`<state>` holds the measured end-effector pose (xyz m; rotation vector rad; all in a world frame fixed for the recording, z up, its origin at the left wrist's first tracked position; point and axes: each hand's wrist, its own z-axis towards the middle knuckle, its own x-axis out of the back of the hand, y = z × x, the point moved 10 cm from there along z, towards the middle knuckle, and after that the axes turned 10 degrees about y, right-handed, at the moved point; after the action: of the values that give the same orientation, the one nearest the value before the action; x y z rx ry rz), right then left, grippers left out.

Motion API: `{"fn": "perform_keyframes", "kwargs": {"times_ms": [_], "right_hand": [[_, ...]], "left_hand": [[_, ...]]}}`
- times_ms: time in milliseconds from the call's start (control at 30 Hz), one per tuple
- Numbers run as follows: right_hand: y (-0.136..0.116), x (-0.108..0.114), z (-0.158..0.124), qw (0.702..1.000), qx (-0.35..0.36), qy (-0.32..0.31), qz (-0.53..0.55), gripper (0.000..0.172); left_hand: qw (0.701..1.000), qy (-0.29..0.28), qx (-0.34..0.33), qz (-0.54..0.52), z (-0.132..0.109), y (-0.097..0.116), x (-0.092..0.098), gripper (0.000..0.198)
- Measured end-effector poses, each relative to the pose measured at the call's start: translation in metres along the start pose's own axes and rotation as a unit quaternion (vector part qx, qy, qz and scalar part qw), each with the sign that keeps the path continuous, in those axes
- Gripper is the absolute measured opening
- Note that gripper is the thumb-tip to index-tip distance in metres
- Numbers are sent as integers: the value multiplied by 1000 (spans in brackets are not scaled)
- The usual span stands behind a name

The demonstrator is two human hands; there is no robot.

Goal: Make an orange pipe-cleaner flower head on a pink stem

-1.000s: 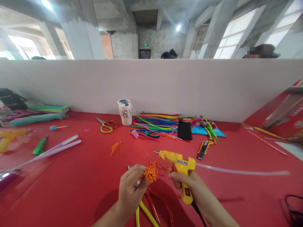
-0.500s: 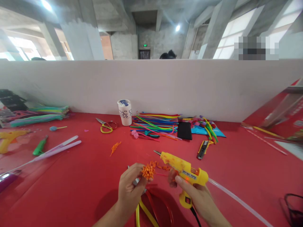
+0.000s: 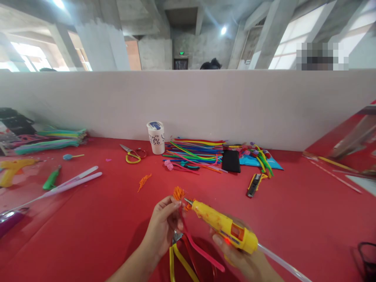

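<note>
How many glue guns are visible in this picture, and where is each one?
2. The nearer glue gun is in the right hand; the other glue gun lies on the red table, at the picture's left edge.

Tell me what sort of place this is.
Probably a craft workstation in a concrete hall: the right hand holds a yellow glue gun, colourful strips lie piled on a red table, and concrete beams show overhead.

Tuft (image 3: 178, 193) left of nearer glue gun (image 3: 217, 220)
</note>
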<state>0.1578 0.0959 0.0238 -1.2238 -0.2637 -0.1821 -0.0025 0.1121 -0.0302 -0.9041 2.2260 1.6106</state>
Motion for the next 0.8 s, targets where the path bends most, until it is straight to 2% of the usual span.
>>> {"fn": "perform_keyframes", "kwargs": {"times_ms": [167,267,500,667,800], "right_hand": [[11,8,-6,994,39,34,-99,19],[9,6,-7,990,63,30,-124,18],[-12,-3,-2,988,94,21,-120,16],[-8,-7,-2,995,61,-14,-77,19],[-6,-7,-2,997,50,-15,-62,25]], "left_hand": [[1000,-8,25,-1,2,-8,0,18],[999,-14,33,-7,3,-10,0,18],[998,-36,47,-16,2,-15,-5,13],[998,-40,49,-22,1,-13,-8,14],[998,-41,48,-26,0,-11,-8,16]]}}
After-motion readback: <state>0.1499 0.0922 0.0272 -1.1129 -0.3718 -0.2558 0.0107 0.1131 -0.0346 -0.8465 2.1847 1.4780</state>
